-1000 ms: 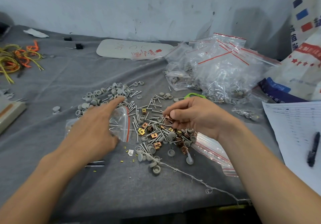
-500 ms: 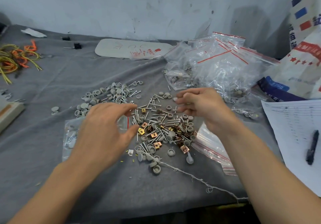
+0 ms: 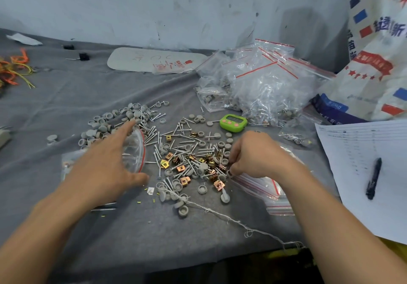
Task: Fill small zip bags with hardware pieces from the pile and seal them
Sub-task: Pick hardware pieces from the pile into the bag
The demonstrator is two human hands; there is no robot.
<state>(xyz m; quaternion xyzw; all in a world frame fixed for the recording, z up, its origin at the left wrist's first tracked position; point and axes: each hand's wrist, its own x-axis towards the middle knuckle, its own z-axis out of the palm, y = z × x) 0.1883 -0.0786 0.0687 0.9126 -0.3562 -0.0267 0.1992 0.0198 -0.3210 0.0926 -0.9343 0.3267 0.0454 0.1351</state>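
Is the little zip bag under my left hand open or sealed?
Open: the zip bag shows its red-edged mouth bulging wide toward the hardware pile, under the left hand.

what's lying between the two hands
Head view: the pile of screws, grey caps and brass clips lies between left hand and right hand.

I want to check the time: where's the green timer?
Head view, right of centre: the green timer lies on the grey cloth between the hardware pile and the heap of filled zip bags, beyond the right hand.
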